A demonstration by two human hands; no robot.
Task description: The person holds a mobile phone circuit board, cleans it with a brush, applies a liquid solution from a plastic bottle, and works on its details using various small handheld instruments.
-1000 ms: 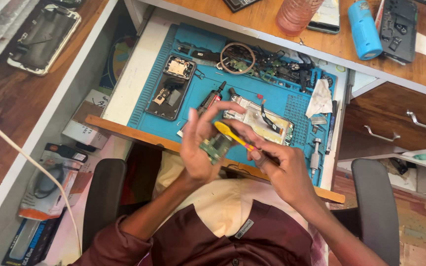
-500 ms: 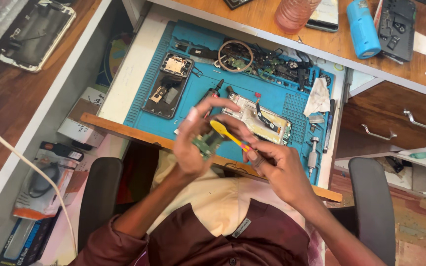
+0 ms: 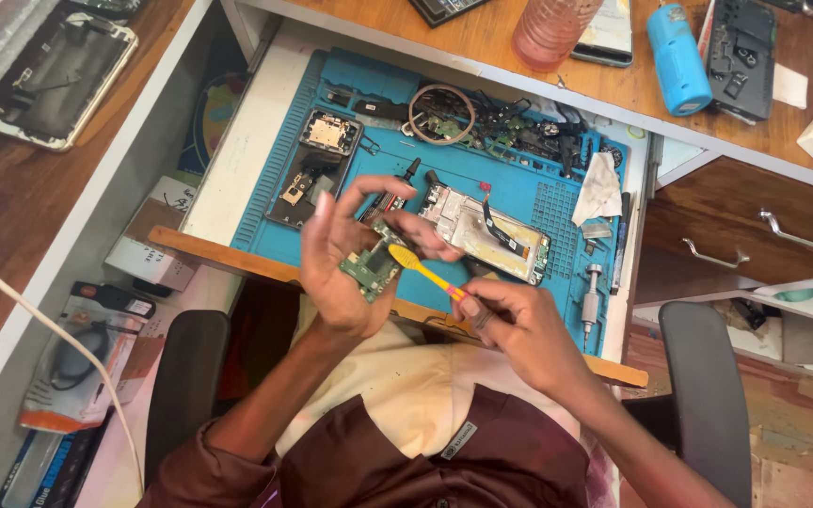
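Since the earlier frame the yellow toothbrush (image 3: 422, 271) head has come down onto the green circuit board (image 3: 370, 266).

Head view, frame centre: left hand (image 3: 345, 268) cups the board, fingers half spread. Right hand (image 3: 518, 325) pinches the brush handle. Blue mat (image 3: 519, 193) and opened phone frame (image 3: 486, 230) sit above on the worktop. Best done with light, short strokes and the board held steady.

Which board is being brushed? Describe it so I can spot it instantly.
Start at the blue mat in the open drawer, then drop to its near wooden edge. There the left hand holds a small green board, the only part off the mat, with a yellow brush on it.
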